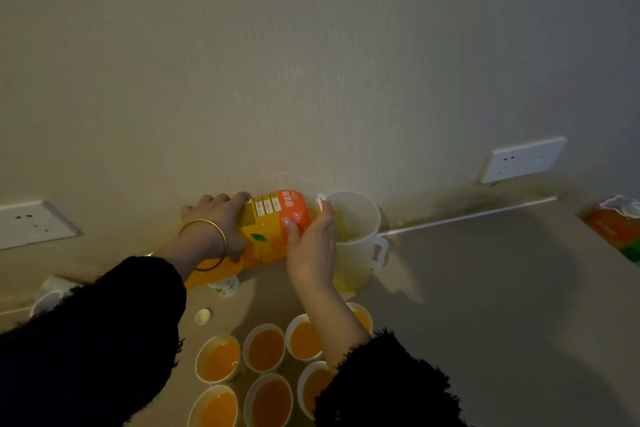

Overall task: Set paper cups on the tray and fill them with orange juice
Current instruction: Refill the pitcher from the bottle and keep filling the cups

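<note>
Nearest, black fuzzy sleeves (86,340), and between them a cluster of white paper cups (266,326) already holding orange juice (266,350), standing close together on the beige surface (485,288) (no tray edge discernible under them). Just beyond, a small pale round cap (203,316) lying loose. Further on, the large orange plastic juice bottle (273,219), tipped almost flat, mouth over the translucent white plastic jug (356,215) against the wall (311,80). Left grip (214,219) wrapped round the bottle's base end, gold bangle (207,243) at the wrist; right grip (311,246) curled round its shoulder, thumb on the label. Probably heavy and sloshing, thin-walled, slick if wet: best held as now, one at the base, one near the neck, squeezing lightly. Cups light, soft, easily tipped: take by the sides, below the rim.
</note>
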